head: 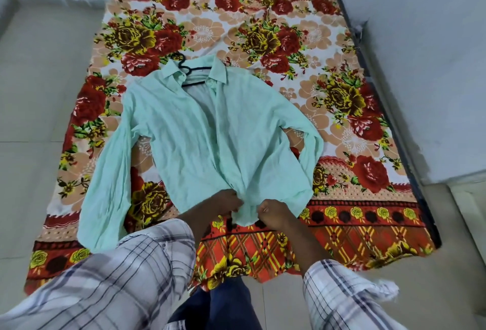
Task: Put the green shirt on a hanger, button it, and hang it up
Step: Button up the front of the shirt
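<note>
Matt, creased cloth green shirt (210,129)

Open: red flowered cloth bedsheet (263,27), 12 o'clock of pale green cloth shirt (184,132).
Blocked: grey painted wall (434,66), 3 o'clock.

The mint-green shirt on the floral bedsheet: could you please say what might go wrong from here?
The left hand and right hand pinch the mint-green shirt at its bottom hem, so a tug could slide it off the thin black hanger. The front panels lie bunched, so a button may meet the wrong hole.
</note>
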